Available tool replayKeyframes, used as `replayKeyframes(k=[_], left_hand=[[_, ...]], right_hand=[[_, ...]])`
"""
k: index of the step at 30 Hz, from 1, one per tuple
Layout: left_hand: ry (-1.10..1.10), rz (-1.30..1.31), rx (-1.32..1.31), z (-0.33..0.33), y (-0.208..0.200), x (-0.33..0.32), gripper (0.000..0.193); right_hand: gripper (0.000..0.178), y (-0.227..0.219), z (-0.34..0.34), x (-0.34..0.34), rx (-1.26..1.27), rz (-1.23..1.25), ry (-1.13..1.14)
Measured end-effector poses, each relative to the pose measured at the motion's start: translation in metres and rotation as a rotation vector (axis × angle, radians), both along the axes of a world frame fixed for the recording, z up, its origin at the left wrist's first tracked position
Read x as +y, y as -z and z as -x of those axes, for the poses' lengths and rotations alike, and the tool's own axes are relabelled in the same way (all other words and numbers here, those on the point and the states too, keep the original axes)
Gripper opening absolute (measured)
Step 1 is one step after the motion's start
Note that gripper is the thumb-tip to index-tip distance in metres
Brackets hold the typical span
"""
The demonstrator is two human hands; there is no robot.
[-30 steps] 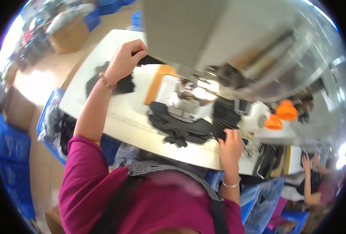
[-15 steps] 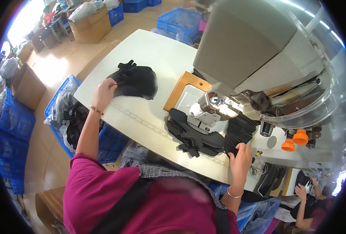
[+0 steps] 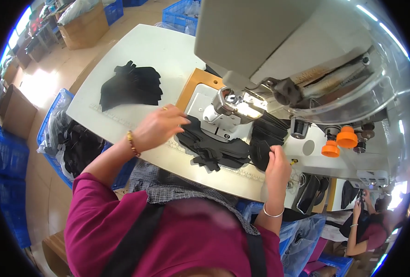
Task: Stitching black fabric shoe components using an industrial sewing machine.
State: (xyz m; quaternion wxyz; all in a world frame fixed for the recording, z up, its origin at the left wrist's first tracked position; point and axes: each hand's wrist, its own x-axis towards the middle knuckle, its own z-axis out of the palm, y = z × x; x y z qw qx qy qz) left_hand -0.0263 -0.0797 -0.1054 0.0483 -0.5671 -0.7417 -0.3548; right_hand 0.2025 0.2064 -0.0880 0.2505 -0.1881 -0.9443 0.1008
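Note:
A sewing machine (image 3: 230, 106) with a lit needle area stands over the white table. In front of it lies a loose pile of black cut pieces (image 3: 214, 145). My left hand (image 3: 161, 127) is at the pile's left end, fingers apart and slightly curled, fingertips at its edge. Thumb and fingers of my right hand (image 3: 277, 168) pinch the edge of a black piece (image 3: 260, 154) at the pile's right end. More black pieces (image 3: 268, 129) are fanned out beside the needle area. A spread stack of black pieces (image 3: 131, 87) rests on the table's left part.
A clear ruler strip (image 3: 242, 173) runs along the table's near edge. Orange knobs (image 3: 346, 137) stick out at the machine's right. A blue crate (image 3: 59, 101) of bagged dark pieces stands left of the table. Another person (image 3: 369, 226) works at far right.
My left hand has left the left stack and moved right to the front pile. That stack now lies more fanned out. My right hand stays at the pile's right end. The view has shifted slightly.

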Motion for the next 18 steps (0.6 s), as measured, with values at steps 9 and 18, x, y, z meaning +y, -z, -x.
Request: replayKeyframes(k=[9,18], left_hand=[[0.228,0.426,0.063,0.013,-0.021,0.046,0.017],[0.126,-0.024,0.670,-0.022,-0.073,0.051,0.022]], right_hand=[[0.020,-0.077,0.047,-0.019,0.125,0.422,-0.514],[0.015,-0.054,0.069,-0.010,0.086,0.277,-0.391]])
